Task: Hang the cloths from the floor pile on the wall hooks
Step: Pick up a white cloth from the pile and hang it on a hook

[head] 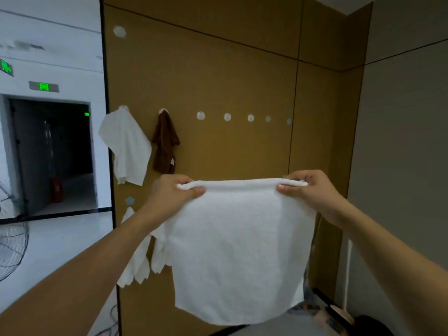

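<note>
I hold a white cloth (pixel 237 251) spread out in front of the brown wall. My left hand (pixel 174 192) pinches its top left corner and my right hand (pixel 308 187) pinches its top right corner. The cloth hangs flat below its folded top edge. On the wall a white cloth (pixel 128 151) hangs from the leftmost hook of the middle row, and a brown cloth (pixel 164 144) hangs from the hook beside it. To their right several round hooks are bare, the nearest one (pixel 200 115) just above my left hand. Another white cloth (pixel 138 260) hangs lower, partly hidden by my left arm.
One more round hook (pixel 119 31) sits high on the wall panel. A metal fan (pixel 12 243) stands at the left edge by a glass partition. Dark items (pixel 339 316) lie on the floor at the bottom right, near a grey side wall (pixel 400 166).
</note>
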Motion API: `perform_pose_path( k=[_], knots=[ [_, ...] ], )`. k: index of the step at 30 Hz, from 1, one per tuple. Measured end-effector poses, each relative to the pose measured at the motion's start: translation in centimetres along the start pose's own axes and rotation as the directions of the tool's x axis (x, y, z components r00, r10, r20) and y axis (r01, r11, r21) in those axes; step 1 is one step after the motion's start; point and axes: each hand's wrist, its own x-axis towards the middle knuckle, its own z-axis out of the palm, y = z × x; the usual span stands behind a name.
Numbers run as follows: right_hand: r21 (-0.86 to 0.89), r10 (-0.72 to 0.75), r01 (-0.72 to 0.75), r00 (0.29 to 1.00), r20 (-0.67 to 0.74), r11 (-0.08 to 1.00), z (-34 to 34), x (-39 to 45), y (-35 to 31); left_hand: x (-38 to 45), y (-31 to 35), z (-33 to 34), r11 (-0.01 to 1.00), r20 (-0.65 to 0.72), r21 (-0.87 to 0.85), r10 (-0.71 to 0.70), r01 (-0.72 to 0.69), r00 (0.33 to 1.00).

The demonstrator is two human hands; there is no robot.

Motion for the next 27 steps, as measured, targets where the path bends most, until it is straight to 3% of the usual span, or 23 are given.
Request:
perform_pose_path(
  k=[6, 10, 14, 18, 22, 27],
  knots=[
    [0.088, -0.075, 0.081, 0.995, -0.072, 0.993, 3.8, 9.8, 3.8, 8.2, -3.7, 1.8, 0.979, -0.157, 0.161, 0.152, -0.126, 0.976],
    [0.094, -0.148, 0.152, 0.988, -0.042, 0.984, 5.1, 17.4, 6.0, 14.2, -5.2, 3.5, 0.935, -0.228, 0.293, 0.271, -0.199, 0.935],
    [0.057, -0.233, 0.234, 0.972, -0.025, 0.971, 6.2, 25.4, 7.7, 21.3, -6.2, 5.4, 0.837, -0.196, 0.490, 0.378, -0.243, 0.905],
    [-0.019, -0.345, 0.344, 0.938, -0.024, 0.939, 7.4, 32.4, 9.0, 26.4, -6.9, 6.9, 0.791, -0.160, 0.550, 0.417, -0.270, 0.895],
    [-0.075, -0.489, 0.485, 0.869, -0.072, 0.872, 9.2, 37.6, 10.7, 30.7, -8.2, 7.9, 0.734, -0.067, 0.598, 0.447, -0.323, 0.892],
    [-0.265, -0.718, 0.676, 0.688, -0.105, 0.687, 12.2, 43.8, 13.4, 36.6, -10.3, 8.7, 0.666, -0.042, 0.657, 0.499, -0.352, 0.866]
  ],
)
